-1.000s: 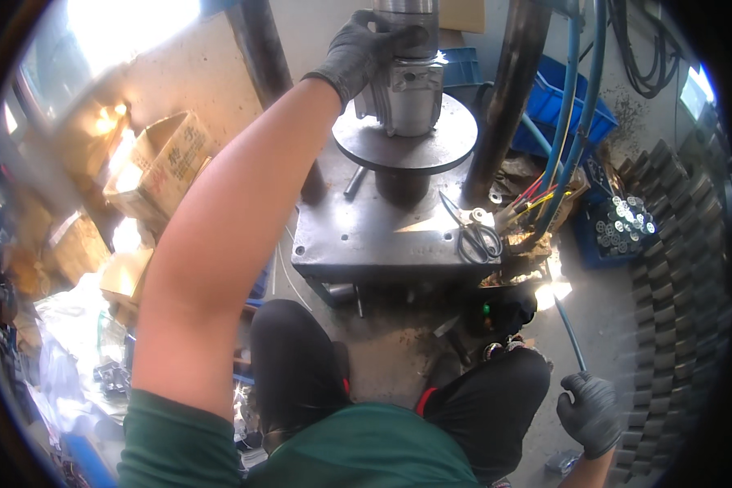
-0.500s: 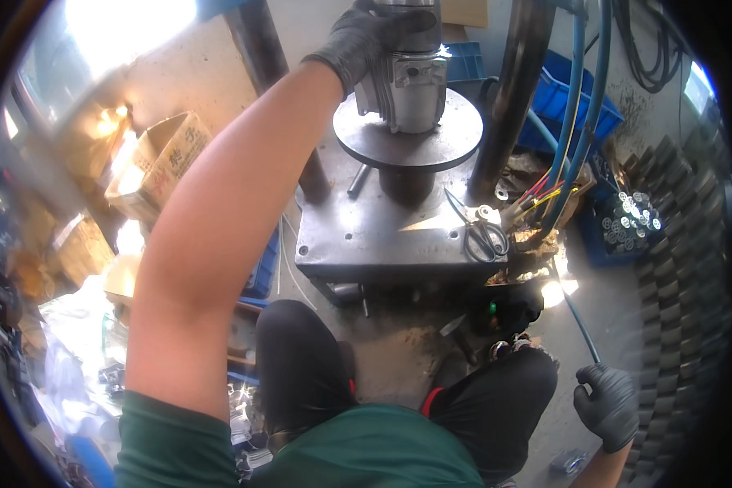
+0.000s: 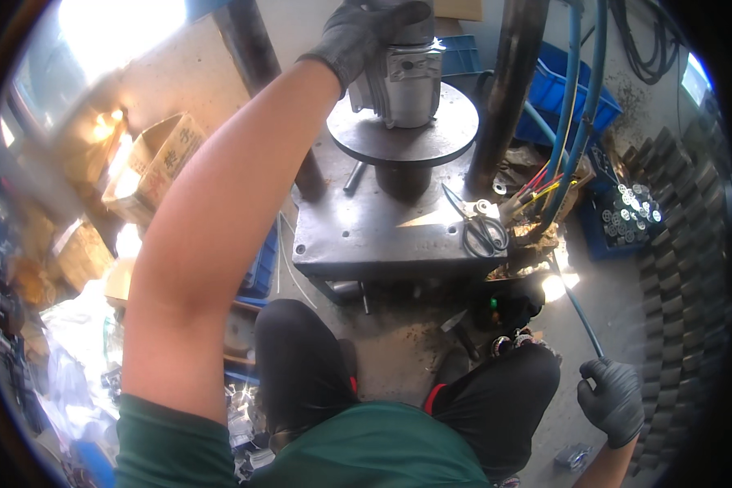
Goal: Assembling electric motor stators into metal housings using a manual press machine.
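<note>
One black-gloved left hand is gripping a dark metal cylinder near the top edge. Its fingers are curving round the side, one digit lying across the front; the rest are partly hiding, so can't tell how firmly they're squeezing. Cylinder is sitting at the upper end of a grey finned housing; can't tell whether it's resting on top or going inside. Housing is standing upright on a round steel plate, which a short column is carrying over a metal table.

Right hand, also gloved, is closing its fingers round the near end of a thin bluish rod, low at the right. Rod is slanting up and away toward clutter beside the table.

Black-handled scissors are lying at the table's right front corner; a short metal bar is lying left of the column. Two dark posts are flanking the plate, blue hoses hanging right of them. Blue bin farther right is holding round silvery parts. Grey metal pieces are stacking up along the right edge; an open cardboard box is standing on the left.
</note>
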`<state>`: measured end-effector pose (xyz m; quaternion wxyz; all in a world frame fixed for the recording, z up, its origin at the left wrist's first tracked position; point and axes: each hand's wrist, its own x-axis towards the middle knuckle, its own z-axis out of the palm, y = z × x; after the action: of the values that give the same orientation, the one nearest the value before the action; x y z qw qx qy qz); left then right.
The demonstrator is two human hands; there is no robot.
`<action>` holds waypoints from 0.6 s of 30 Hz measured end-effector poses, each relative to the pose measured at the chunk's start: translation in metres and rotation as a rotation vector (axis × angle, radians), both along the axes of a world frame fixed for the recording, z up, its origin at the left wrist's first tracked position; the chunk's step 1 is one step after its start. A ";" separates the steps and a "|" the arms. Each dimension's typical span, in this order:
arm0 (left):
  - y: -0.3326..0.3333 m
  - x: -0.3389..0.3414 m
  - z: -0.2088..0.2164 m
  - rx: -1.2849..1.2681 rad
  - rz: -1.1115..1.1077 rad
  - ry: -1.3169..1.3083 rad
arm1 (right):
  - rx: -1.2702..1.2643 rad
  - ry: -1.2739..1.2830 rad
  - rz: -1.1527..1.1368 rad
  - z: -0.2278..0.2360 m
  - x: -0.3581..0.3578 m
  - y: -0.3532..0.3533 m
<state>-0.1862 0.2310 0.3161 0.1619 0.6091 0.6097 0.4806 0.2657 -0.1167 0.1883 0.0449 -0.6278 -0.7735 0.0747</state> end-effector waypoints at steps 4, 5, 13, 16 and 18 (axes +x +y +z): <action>0.002 -0.009 -0.005 0.066 -0.025 0.023 | 0.010 0.015 0.005 0.000 -0.001 0.000; 0.009 -0.013 -0.005 0.024 0.029 0.054 | 0.018 0.011 0.027 -0.001 -0.001 0.001; -0.030 0.017 -0.006 0.122 0.004 0.137 | 0.041 0.002 0.012 -0.004 -0.003 -0.003; -0.030 0.016 -0.007 0.121 -0.002 0.152 | 0.124 -0.015 0.015 -0.008 -0.007 -0.006; -0.024 0.015 -0.009 0.164 0.047 0.281 | 0.098 0.003 0.009 -0.010 -0.007 -0.008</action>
<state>-0.1714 0.2065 0.3066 0.0137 0.6671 0.5992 0.4425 0.2587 -0.1244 0.1778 0.0767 -0.6211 -0.7791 0.0379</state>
